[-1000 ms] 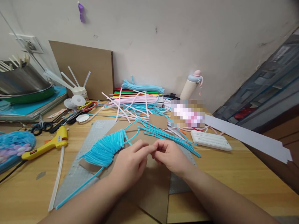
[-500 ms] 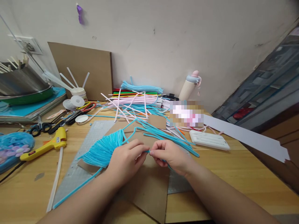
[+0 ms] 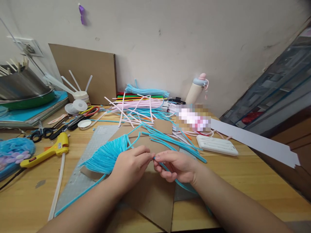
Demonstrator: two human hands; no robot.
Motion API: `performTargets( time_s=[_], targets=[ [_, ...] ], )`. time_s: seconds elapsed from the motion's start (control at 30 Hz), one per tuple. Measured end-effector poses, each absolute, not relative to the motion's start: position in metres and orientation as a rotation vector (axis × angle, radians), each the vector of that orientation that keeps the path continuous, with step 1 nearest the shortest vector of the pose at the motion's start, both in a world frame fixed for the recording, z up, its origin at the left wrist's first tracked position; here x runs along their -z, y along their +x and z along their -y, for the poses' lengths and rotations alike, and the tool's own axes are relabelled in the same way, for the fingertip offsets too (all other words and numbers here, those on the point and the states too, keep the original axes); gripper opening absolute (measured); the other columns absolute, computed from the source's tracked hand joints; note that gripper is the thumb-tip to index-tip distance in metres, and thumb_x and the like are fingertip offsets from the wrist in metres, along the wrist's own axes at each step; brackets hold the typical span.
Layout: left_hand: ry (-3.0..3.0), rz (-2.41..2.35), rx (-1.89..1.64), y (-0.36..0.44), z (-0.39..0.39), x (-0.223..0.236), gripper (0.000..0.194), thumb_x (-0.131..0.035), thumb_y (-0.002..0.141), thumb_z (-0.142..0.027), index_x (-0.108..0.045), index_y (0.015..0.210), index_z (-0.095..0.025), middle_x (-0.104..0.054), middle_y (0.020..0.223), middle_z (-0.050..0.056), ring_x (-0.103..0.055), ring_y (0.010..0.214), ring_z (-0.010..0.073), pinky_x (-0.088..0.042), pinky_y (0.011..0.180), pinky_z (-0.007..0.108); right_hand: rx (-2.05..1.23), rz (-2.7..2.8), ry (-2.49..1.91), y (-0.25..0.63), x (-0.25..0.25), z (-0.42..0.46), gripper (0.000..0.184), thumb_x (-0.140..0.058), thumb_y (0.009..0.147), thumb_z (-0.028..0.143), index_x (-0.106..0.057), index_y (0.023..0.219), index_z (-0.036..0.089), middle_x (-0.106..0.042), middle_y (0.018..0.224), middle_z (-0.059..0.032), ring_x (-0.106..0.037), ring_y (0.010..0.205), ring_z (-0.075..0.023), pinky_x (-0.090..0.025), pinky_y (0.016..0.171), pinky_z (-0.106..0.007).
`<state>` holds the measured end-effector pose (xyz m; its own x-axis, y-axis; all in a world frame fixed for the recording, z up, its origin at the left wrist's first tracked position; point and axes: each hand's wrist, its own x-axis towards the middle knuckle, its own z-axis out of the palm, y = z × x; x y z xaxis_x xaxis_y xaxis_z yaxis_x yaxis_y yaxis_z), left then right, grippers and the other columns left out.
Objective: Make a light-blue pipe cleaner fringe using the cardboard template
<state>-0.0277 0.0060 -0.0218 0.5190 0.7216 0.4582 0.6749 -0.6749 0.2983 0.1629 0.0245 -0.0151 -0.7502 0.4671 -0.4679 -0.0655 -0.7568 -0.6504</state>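
Between my hands runs a blue pipe cleaner (image 3: 183, 186), its far length trailing under my right wrist. My left hand (image 3: 132, 165) pinches it near one end, and my right hand (image 3: 176, 166) meets it there with thumb and forefinger, the other fingers loosely curled. Left of my left hand lies a piece closely wrapped in blue pipe cleaners (image 3: 105, 155), with loose ends sticking out. Brown cardboard (image 3: 157, 194) lies beneath my hands on a grey cutting mat (image 3: 73, 191). Several loose blue pipe cleaners (image 3: 175, 142) lie just beyond my right hand.
A yellow glue gun (image 3: 48, 152) and black scissors (image 3: 41, 131) lie at the left. Pink and coloured pipe cleaners (image 3: 136, 105) are heaped by the wall. At the right are a white power bank (image 3: 217, 145), a bottle (image 3: 195, 90) and a long white strip (image 3: 255, 140).
The blue pipe cleaner has come into sight between my fingers and now trails below my right hand. My right hand has turned and its lower fingers have loosened. The wrapped piece stays put.
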Motion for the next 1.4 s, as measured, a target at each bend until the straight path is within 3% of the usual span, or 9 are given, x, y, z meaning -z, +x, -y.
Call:
performTargets(
  time_s=[0.17, 0.57, 0.67, 0.8, 0.9, 0.97, 1.07, 1.17, 1.4],
  targets=[
    [2.69, -1.203, -0.823, -0.027, -0.006, 0.021, 0.024, -0.043, 0.085, -0.015, -0.063, 0.096, -0.023, -0.064, 0.088, 0.002, -0.059, 0.077, 0.012, -0.045, 0.065, 0.021, -2.705, 0.592, -0.868, 0.163, 0.014, -0.028, 0.014, -0.05, 0.079, 0.024, -0.05, 0.073, 0.011, -0.046, 0.062, 0.0035, -0.036, 0.039, -0.0009, -0.018, 0.034, -0.012],
    [2.681, -1.215, -0.668, -0.025, -0.006, 0.014, 0.022, -0.038, 0.088, -0.02, -0.059, 0.088, -0.02, -0.061, 0.084, 0.003, -0.057, 0.077, 0.0137, -0.042, 0.066, 0.023, -2.536, 0.817, -1.041, 0.155, 0.019, -0.027, 0.013, -0.049, 0.072, 0.024, -0.043, 0.066, 0.014, -0.038, 0.057, 0.0064, -0.026, 0.038, -0.001, -0.011, 0.037, -0.015],
    [2.671, -1.27, -0.613, -0.025, -0.005, 0.013, 0.019, -0.04, 0.085, -0.015, -0.058, 0.083, -0.02, -0.06, 0.081, 0.002, -0.057, 0.075, 0.0141, -0.04, 0.063, 0.023, -2.022, 1.338, -1.212, 0.148, 0.02, -0.02, 0.011, -0.046, 0.071, 0.022, -0.041, 0.063, 0.017, -0.04, 0.055, 0.0053, -0.03, 0.041, -0.0038, -0.016, 0.04, -0.018],
    [2.636, -1.3, -0.575, -0.026, -0.003, 0.013, 0.019, -0.042, 0.081, -0.01, -0.057, 0.082, -0.02, -0.06, 0.079, 0.001, -0.057, 0.075, 0.0147, -0.039, 0.061, 0.024, -0.908, 2.175, -1.085, 0.146, 0.018, -0.003, 0.01, -0.047, 0.072, 0.014, -0.047, 0.062, 0.017, -0.047, 0.063, -0.0004, -0.041, 0.061, -0.011, -0.027, 0.053, -0.024],
    [2.626, -1.3, -0.573, -0.027, -0.003, 0.012, 0.017, -0.042, 0.081, -0.012, -0.057, 0.082, -0.021, -0.06, 0.078, 0.001, -0.057, 0.075, 0.0149, -0.039, 0.061, 0.024, -0.624, 2.345, -1.038, 0.147, 0.014, 0.004, 0.011, -0.046, 0.076, 0.015, -0.051, 0.066, 0.017, -0.051, 0.07, -0.0033, -0.043, 0.067, -0.0136, -0.029, 0.057, -0.026],
    [2.62, -1.293, -0.581, -0.027, -0.004, 0.012, 0.016, -0.042, 0.084, -0.016, -0.057, 0.081, -0.021, -0.06, 0.079, 0.001, -0.058, 0.075, 0.0147, -0.039, 0.061, 0.024, -0.916, 2.2, -1.226, 0.147, 0.01, 0.003, 0.015, -0.045, 0.079, 0.023, -0.049, 0.066, 0.017, -0.049, 0.065, -0.0023, -0.044, 0.06, -0.0122, -0.029, 0.052, -0.024],
    [2.601, -1.303, -0.618, -0.027, -0.004, 0.012, 0.017, -0.04, 0.086, -0.019, -0.057, 0.081, -0.021, -0.061, 0.081, 0.0, -0.058, 0.076, 0.0141, -0.04, 0.061, 0.023, -1.893, 1.571, -1.365, 0.148, 0.005, -0.005, 0.029, -0.036, 0.085, 0.038, -0.05, 0.073, 0.016, -0.049, 0.062, -0.0005, -0.04, 0.045, -0.0077, -0.024, 0.039, -0.019],
    [2.581, -1.304, -0.641, -0.028, -0.003, 0.011, 0.016, -0.041, 0.086, -0.02, -0.057, 0.08, -0.021, -0.061, 0.083, -0.001, -0.058, 0.076, 0.0133, -0.039, 0.06, 0.023, -2.539, 0.81, -1.157, 0.15, 0.003, -0.012, 0.026, -0.035, 0.087, 0.033, -0.05, 0.082, 0.013, -0.049, 0.064, 0.0003, -0.038, 0.04, -0.0033, -0.021, 0.033, -0.014],
    [2.603, -1.318, -0.651, -0.029, -0.003, 0.011, 0.019, -0.039, 0.088, -0.02, -0.057, 0.083, -0.021, -0.061, 0.086, 0.0, -0.057, 0.079, 0.0137, -0.039, 0.062, 0.023, -2.561, 0.409, -1.049, 0.146, 0.006, -0.013, 0.012, -0.044, 0.083, 0.019, -0.047, 0.075, 0.01, -0.042, 0.06, 0.0045, -0.033, 0.04, 0.0007, -0.021, 0.034, -0.008]
  ],
)
